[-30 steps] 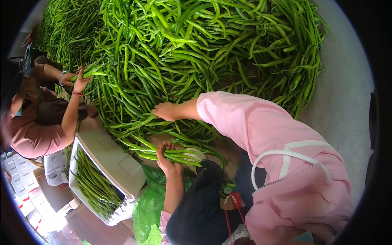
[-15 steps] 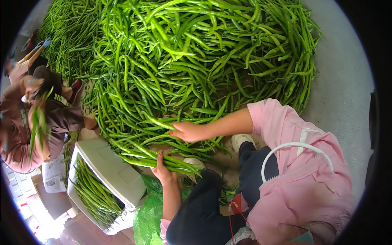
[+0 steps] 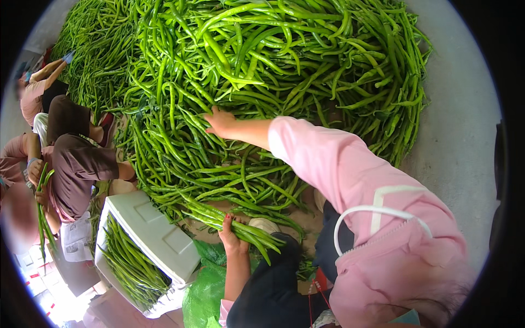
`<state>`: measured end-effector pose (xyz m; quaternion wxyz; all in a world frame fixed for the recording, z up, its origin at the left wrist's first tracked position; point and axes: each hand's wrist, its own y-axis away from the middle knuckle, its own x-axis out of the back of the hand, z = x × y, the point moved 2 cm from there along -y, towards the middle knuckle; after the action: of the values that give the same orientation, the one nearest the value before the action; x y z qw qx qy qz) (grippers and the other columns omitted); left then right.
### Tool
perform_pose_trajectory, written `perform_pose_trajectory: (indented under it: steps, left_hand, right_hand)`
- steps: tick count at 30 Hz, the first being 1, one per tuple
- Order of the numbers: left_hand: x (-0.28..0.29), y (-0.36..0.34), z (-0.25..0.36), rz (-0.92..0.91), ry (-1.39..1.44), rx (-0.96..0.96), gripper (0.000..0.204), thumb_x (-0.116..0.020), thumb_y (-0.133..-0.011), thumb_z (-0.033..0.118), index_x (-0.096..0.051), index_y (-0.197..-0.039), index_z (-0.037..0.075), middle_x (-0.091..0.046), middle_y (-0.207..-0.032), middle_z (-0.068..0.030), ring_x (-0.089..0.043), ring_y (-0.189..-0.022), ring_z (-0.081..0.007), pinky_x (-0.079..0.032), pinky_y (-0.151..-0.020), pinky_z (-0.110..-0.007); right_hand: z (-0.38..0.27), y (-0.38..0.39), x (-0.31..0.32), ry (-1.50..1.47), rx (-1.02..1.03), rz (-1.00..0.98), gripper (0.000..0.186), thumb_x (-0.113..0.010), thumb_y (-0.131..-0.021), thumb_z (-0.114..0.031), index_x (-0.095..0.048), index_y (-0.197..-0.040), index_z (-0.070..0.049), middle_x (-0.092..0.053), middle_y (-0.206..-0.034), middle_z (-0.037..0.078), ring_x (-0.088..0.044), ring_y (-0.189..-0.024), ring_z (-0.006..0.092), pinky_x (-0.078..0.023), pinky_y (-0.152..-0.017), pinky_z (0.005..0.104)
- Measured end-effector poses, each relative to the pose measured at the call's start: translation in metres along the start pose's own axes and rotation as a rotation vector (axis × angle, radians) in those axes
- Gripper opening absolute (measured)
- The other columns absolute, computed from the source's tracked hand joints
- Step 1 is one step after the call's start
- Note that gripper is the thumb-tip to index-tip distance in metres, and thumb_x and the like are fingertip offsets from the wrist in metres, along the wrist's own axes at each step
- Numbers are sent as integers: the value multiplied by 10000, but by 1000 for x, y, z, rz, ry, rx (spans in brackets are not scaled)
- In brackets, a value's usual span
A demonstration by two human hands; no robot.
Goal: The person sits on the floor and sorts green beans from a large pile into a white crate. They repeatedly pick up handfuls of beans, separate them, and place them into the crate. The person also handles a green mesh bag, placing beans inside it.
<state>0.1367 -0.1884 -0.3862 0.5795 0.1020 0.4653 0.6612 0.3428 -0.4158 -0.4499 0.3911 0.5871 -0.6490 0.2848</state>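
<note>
A bunch of long green chili peppers (image 3: pixel 249 228) lies across my left hand (image 3: pixel 233 236), whose fingers are closed around it low in front of me. The tips of the bunch point away to the upper left. Farther off, my right hand (image 3: pixel 220 122) reaches onto the big pile of green chili peppers (image 3: pixel 262 65). Its fingers are apart and touch peppers on the slope of the pile; none is seen gripped in it.
A white foam box (image 3: pixel 158 232) filled with lined-up chili peppers stands tilted at the left, beside a green mesh sack (image 3: pixel 203 290). Farther left, a co-worker's hand (image 3: pixel 37 170) holds some peppers. Another person sits behind. Grey floor (image 3: pixel 456 98) borders the pile's right side.
My right hand has moved up and left, from near the held bunch onto the pile. My left hand keeps the bunch and sits slightly lower and farther right in view.
</note>
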Motion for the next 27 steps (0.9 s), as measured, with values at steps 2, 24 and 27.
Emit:
perform_pose_trajectory:
  steps: [2,24,27]
  left_hand:
    - [-13,6,2,-46,-50,-26,153,-610,-770,137,-496,-824,50,-501,-702,-33,-487,-609,-150,-429,-574,-291]
    - [3,0,10,-268,220,157,448,-621,-748,156,-457,-1128,-17,-517,-1024,-68,-483,-795,-167,-433,-716,-256]
    - [2,-8,-5,-355,151,174,484,-634,-718,114,-441,-1157,47,-527,-995,-64,-510,-818,-191,-436,-735,-297]
  right_hand:
    - [11,-18,-7,76,-69,-115,367,-553,-775,-131,-449,-1114,-37,-465,-1086,217,-542,-954,309,-464,-747,396]
    - [-14,-23,8,-419,-13,175,417,-621,-738,-223,-454,-1057,-12,-553,-916,174,-563,-691,297,-469,-628,399]
    - [43,-68,-6,-183,-279,144,450,-619,-751,-271,-437,-1092,-40,-527,-1054,201,-563,-893,316,-440,-755,431]
